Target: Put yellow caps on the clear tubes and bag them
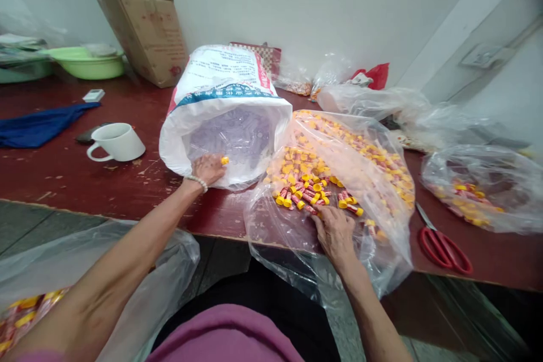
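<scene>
My left hand (208, 168) rests at the mouth of a white woven sack (224, 76) lined with clear plastic. A small piece with a yellow cap (225, 160) shows at its fingertips. My right hand (335, 232) is at the front of a clear plastic bag (275, 226) that lies open on the table. Its curled fingers are at a red-patterned tube (311, 210) on the near edge of a heap of small yellow-capped tubes (303, 172). The palm side of both hands is hidden.
Red-handled scissors (443, 246) lie right of the bag, near another bag of tubes (479, 198). A white mug (117, 142), blue cloth (40, 124), green basin (89, 62) and cardboard box (148, 28) stand or lie left. Another tube-filled bag (169, 243) is below the table edge.
</scene>
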Demonstrator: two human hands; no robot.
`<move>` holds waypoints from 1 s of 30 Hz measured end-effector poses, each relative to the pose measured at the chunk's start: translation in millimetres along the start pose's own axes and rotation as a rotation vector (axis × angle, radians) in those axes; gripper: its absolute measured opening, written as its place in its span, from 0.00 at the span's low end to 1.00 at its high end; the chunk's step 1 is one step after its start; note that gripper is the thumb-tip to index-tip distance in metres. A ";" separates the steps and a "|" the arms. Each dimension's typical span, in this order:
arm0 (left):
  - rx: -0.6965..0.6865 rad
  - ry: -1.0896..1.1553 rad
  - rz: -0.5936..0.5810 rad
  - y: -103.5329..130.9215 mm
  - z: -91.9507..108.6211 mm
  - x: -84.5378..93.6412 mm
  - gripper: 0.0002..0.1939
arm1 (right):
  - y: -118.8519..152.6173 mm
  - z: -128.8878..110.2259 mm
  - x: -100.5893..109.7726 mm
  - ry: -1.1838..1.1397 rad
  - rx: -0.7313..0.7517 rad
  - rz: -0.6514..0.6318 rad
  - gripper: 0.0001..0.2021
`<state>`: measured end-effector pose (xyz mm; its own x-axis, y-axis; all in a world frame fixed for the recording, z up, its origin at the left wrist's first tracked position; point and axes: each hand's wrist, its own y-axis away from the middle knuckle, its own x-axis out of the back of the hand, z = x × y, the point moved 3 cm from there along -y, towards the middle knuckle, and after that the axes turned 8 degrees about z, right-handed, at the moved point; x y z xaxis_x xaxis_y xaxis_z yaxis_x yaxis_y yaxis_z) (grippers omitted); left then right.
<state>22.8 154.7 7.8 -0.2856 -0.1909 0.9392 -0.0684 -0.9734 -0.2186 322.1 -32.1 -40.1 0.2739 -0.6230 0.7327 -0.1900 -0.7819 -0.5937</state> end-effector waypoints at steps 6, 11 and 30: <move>-0.147 0.613 -0.122 92.0 25.4 25.7 0.19 | -8.2 -65.8 34.8 -0.500 -0.063 0.004 0.08; -0.134 0.906 -0.362 153.3 50.7 23.6 0.13 | -5.9 -105.7 42.2 -0.642 0.086 -0.114 0.08; 0.358 1.688 -0.687 193.3 61.5 5.5 0.11 | 32.4 -126.4 22.0 -0.482 0.213 -0.224 0.51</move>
<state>66.8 -42.3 -13.0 -0.8448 0.2932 -0.4476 -0.4539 -0.8357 0.3092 202.9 -74.1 -1.2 0.6942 -0.3226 0.6435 0.1023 -0.8407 -0.5318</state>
